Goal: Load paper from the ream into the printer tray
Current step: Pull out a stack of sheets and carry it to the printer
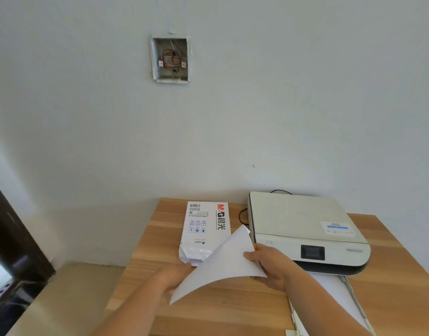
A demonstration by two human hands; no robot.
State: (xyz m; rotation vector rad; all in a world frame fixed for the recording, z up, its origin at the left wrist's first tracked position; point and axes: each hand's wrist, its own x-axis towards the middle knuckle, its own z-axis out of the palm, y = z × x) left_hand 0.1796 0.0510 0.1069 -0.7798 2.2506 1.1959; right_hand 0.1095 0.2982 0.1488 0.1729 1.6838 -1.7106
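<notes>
A person is holding a sheaf of white paper [220, 260] above the wooden desk [233, 311], just in front of the printer [303, 231]. The right hand [269, 265] is closing its grip on the sheaf's right edge, thumb on top and fingers underneath. The left hand [177, 280] is sitting at the lower left corner of the sheaf, mostly hidden behind the paper, so I cannot tell how its grip is closing. The sheaf is tilting, its far corner rising toward the printer's left front corner. The opened ream [205, 229], a white wrapper with red and black lettering, is lying flat on the desk just left of the printer, its torn end facing the person. The printer tray [342, 301] is standing pulled out in front of the printer, with white sheets lying in it. A black cable [241, 214] is curling between the ream and the printer.
</notes>
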